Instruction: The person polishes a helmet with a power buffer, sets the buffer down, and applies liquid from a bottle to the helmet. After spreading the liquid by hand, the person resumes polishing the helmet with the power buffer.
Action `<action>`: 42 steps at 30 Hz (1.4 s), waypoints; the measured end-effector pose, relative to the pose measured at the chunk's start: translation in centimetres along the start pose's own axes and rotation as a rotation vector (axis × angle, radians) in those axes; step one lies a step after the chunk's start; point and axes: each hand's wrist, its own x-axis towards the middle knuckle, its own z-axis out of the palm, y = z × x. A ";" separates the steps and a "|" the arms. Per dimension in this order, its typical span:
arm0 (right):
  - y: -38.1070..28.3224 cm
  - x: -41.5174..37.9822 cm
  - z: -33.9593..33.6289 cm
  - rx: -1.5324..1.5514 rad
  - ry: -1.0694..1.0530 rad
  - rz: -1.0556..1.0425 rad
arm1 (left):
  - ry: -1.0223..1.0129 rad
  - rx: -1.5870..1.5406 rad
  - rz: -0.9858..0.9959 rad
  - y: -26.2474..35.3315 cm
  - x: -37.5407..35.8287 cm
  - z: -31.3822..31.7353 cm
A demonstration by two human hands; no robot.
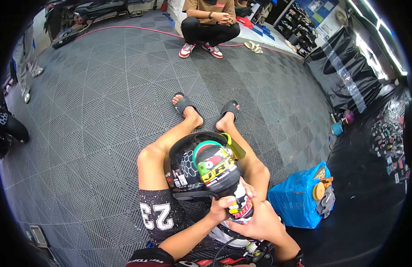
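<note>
A black helmet (181, 153) with a honeycomb pattern and a yellow-tinted visor (235, 147) rests between my bare legs. Over it lies a sticker-covered power polisher (219, 173), its round head edged with a green and red rim. My left hand (220, 210) is closed around the near left side of the tool's body. On the other side, my right hand (261, 218) wraps the same body, with fingers over the stickers. Whether the polisher's working face touches the helmet is hidden beneath its head. A dark cable (223, 247) shows below my hands.
To the right stands a blue plastic bag (295, 196) with a yellow round pad (318, 191) and grey cloth at its mouth. Ahead, a person (210, 26) squats near a red hose (139, 27). Another person's legs (26, 66) are at left. Grey tiles (99, 115) cover the floor.
</note>
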 end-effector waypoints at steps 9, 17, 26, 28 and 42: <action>3.1 -2.8 0.2 0.240 0.041 0.050 | 0.118 0.140 -0.158 -2.8 -1.8 0.7; 10.1 -7.8 0.9 0.643 -0.019 0.160 | 0.065 0.386 -0.250 -7.8 -2.6 2.5; 16.9 -9.0 0.4 0.989 -0.234 0.225 | 0.068 0.395 -0.413 -10.2 -2.6 2.3; 17.8 -8.5 -0.5 0.961 -0.297 0.107 | 0.011 0.438 -0.453 -10.4 -2.4 2.3; 13.9 -2.5 -4.9 0.708 -0.340 0.149 | 0.064 0.346 -0.282 -10.1 -0.6 1.7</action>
